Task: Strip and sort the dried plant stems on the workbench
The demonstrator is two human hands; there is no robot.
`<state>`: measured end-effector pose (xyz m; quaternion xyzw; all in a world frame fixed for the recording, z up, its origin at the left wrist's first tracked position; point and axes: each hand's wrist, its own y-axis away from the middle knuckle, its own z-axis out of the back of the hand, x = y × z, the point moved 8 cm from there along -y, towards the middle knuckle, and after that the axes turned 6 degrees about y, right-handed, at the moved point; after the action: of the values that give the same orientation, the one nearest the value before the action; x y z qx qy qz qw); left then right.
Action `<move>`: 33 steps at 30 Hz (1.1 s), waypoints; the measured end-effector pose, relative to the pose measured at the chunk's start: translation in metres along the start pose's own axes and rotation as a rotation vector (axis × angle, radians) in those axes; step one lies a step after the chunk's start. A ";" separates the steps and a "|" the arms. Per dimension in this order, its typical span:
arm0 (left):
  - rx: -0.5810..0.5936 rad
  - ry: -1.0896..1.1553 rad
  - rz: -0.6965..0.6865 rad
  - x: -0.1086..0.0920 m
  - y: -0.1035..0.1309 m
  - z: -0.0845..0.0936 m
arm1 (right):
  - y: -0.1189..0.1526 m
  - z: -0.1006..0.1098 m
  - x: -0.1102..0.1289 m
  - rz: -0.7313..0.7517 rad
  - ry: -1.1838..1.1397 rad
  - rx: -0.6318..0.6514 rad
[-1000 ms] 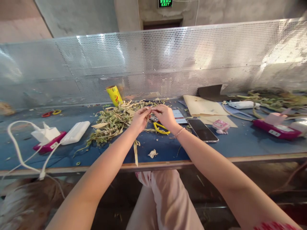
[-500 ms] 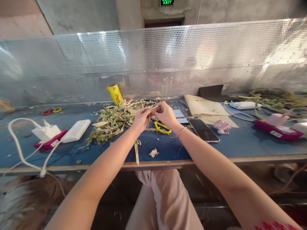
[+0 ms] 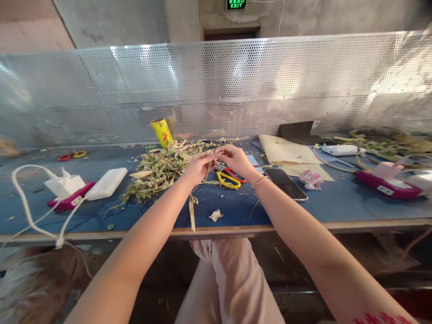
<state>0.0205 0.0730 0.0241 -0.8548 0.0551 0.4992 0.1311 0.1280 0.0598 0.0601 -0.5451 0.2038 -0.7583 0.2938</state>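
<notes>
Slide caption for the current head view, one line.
Both hands pinch plant strips beside a leafy pile, scissors close by.

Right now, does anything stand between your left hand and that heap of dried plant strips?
Nothing visible does; the left hand is right beside the heap. The scissors lie by the right hand, out of the way.

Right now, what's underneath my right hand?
Scissors with yellow and red handles show just below the right hand, on the blue table. The blades can't be made out clearly, and the surface directly under the hand is covered.
</notes>
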 end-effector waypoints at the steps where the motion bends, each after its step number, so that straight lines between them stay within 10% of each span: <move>1: 0.000 0.000 0.012 0.001 0.000 0.000 | 0.000 0.001 0.001 0.006 -0.003 -0.006; 9: 0.011 0.040 0.132 0.009 0.003 -0.004 | -0.001 0.005 0.004 0.030 0.119 -0.025; 33: -0.001 -0.194 -0.126 -0.005 0.004 -0.007 | -0.003 -0.002 0.005 0.059 0.272 0.036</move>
<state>0.0229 0.0673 0.0316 -0.8043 -0.0120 0.5704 0.1663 0.1244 0.0586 0.0647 -0.4255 0.2439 -0.8199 0.2954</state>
